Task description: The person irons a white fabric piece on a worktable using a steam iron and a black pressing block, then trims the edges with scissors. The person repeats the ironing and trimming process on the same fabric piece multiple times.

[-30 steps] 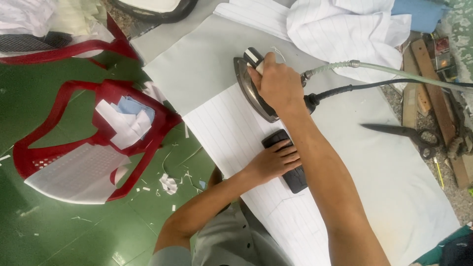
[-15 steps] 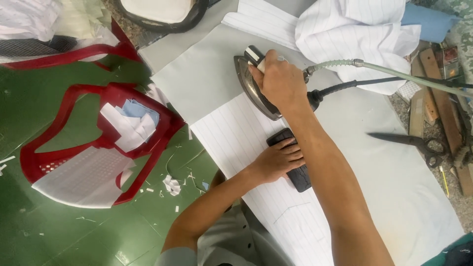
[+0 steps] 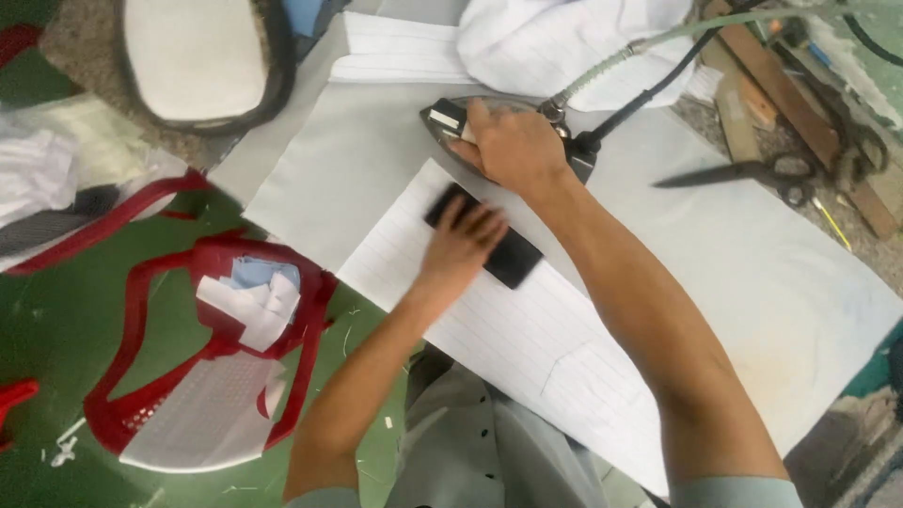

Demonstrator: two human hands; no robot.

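Right hand (image 3: 508, 146) gripping iron (image 3: 451, 118), nose pointing left.

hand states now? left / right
Left hand: open, flat on the black block over the striped cloth.
Right hand: closed on the iron handle.

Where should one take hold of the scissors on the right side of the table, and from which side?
Grip the scissors at the looped handles, which lie at their right end near the table edge. Come from the right or from above: the long pointed blades lie flat and point left, toward the iron that the right hand grips, so that side is best avoided.
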